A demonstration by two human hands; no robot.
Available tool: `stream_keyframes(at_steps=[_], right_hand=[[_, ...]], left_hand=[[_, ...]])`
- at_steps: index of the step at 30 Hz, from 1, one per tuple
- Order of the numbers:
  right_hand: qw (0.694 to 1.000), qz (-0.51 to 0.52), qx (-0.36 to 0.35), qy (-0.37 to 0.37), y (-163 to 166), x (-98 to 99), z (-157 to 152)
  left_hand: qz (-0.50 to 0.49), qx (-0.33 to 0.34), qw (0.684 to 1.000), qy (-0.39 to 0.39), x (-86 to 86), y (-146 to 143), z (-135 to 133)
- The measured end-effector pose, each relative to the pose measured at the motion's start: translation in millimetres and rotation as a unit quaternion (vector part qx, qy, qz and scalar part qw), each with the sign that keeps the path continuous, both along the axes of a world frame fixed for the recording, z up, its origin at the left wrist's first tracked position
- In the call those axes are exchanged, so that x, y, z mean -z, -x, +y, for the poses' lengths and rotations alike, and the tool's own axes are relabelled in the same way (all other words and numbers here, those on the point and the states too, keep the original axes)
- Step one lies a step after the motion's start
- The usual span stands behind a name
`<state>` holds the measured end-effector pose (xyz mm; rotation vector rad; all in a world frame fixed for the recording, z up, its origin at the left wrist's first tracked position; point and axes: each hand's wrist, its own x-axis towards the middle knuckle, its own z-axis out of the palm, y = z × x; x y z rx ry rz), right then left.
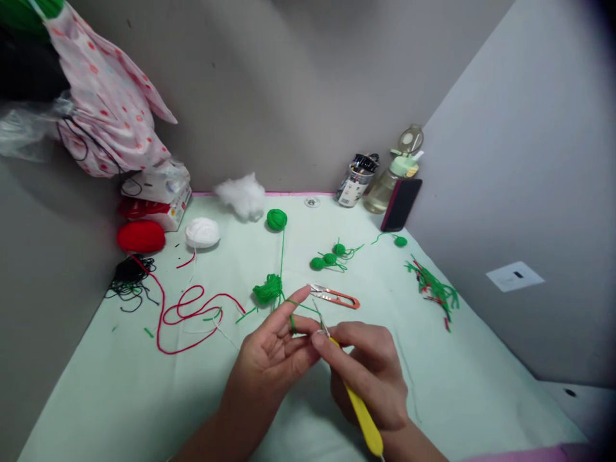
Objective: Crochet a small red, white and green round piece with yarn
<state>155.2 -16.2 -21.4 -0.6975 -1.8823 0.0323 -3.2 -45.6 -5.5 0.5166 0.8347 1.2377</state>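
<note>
My right hand (pixel 370 372) grips a crochet hook (pixel 362 414) by its yellow handle, the metal tip pointing up and away. Green yarn (pixel 304 305) runs over the raised index finger of my left hand (pixel 279 353) and across to the hook. The left thumb and other fingers pinch close to the hook's shaft; the work between them is mostly hidden. Just beyond the hands lie orange-handled thread snips (pixel 337 296) and a loose green yarn bundle (pixel 267 290). A strand leads from there back to a green yarn ball (pixel 276 220).
Several small green crocheted balls (pixel 329 258) lie beyond the snips. Left are red yarn (pixel 141 237), white yarn (pixel 202 232) and a tangled black bundle (pixel 132 269). White stuffing (pixel 243 196), a pen cup (pixel 355 183), a bottle (pixel 385 186) and a phone (pixel 402 205) line the back. Yarn scraps (pixel 433 289) lie right.
</note>
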Motion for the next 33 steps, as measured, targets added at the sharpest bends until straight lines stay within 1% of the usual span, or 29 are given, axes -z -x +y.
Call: stream_keyframes(at_steps=[2, 4, 6, 8, 9, 11, 13, 16, 21, 23, 26, 28, 29, 32, 33], right_hand=[[0.998, 0.043, -0.018, 0.035, 4, -2.0, 0], [0.984, 0.113, -0.070, 0.118, 10, -3.4, 3], [0.944, 0.200, -0.129, 0.228, 14, -4.3, 9], [0.896, 0.254, -0.177, 0.318, 17, -4.1, 16], [0.878, 0.268, -0.194, 0.347, 17, -3.6, 19], [0.852, 0.282, -0.219, 0.382, 15, -2.4, 24], [0.837, 0.285, -0.240, 0.401, 12, -1.6, 26], [0.823, 0.286, -0.259, 0.417, 7, -2.6, 27], [0.811, 0.281, -0.275, 0.433, 2, -5.1, 26], [0.815, 0.272, -0.274, 0.432, 1, -5.2, 25], [0.832, 0.264, -0.257, 0.415, 0, -6.7, 25], [0.832, 0.272, -0.250, 0.414, -1, -9.9, 26], [0.822, 0.283, -0.253, 0.424, -1, -12.0, 26], [0.771, 0.326, -0.272, 0.475, 0, -17.8, 28], [0.761, 0.332, -0.274, 0.486, 1, -18.4, 28]], left_hand=[[-0.002, -0.010, 1.000, 0.005, 0.4, 0, 2], [0.014, -0.034, 0.999, 0.019, -0.2, 0, 4], [0.024, -0.042, 0.998, 0.036, -2.0, 2, 6], [0.023, -0.023, 0.998, 0.045, -4.3, 3, 7], [0.017, -0.017, 0.999, 0.047, -5.3, 4, 7], [0.000, -0.018, 0.999, 0.047, -7.0, 5, 7], [-0.016, -0.037, 0.998, 0.050, -8.2, 5, 7], [-0.027, -0.056, 0.997, 0.050, -8.8, 4, 7], [-0.019, -0.053, 0.998, 0.033, -6.2, 4, 7], [-0.013, -0.058, 0.998, 0.028, -5.0, 4, 6], [-0.015, -0.063, 0.998, 0.023, -5.1, 6, 5], [-0.027, -0.055, 0.998, 0.022, -6.1, 7, 5], [-0.035, -0.051, 0.998, 0.021, -6.6, 7, 6], [-0.049, -0.041, 0.998, 0.017, -6.2, 6, 6], [-0.042, -0.044, 0.998, 0.013, -5.2, 5, 6]])
